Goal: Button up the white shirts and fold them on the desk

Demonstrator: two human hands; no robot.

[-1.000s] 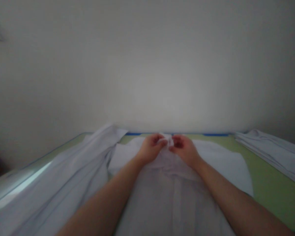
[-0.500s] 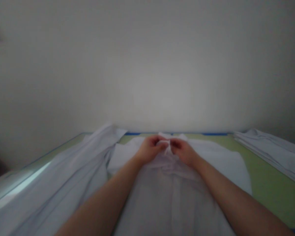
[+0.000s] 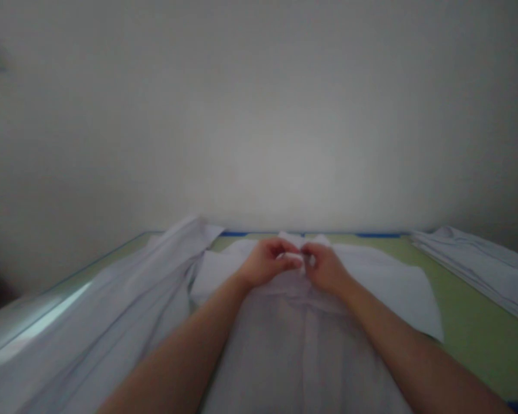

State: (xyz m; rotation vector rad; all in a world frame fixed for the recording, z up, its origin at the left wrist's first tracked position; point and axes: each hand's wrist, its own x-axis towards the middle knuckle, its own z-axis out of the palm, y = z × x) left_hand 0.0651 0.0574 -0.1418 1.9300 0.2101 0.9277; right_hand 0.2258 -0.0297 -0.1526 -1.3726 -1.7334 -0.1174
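A white shirt (image 3: 276, 345) lies spread out in front of me, with its front strip running down the middle and its short sleeves out to either side. Near its collar end, my left hand (image 3: 270, 263) pinches a fold of the white cloth between thumb and fingers. Close against it, my right hand (image 3: 323, 265) is closed on the same part of the shirt, fingertips almost touching those of the left. Blur and the fingers hide the exact bit of cloth, and I cannot make out a button.
More white garments (image 3: 112, 310) lie in a long heap on the left. A folded white stack (image 3: 487, 264) lies at the right. The green table (image 3: 479, 345) has blue edging and stands against a plain pale wall (image 3: 259, 115).
Both hands have shifted very slightly to the right, still pinching the cloth near the collar. The garments at the sides lie as before.
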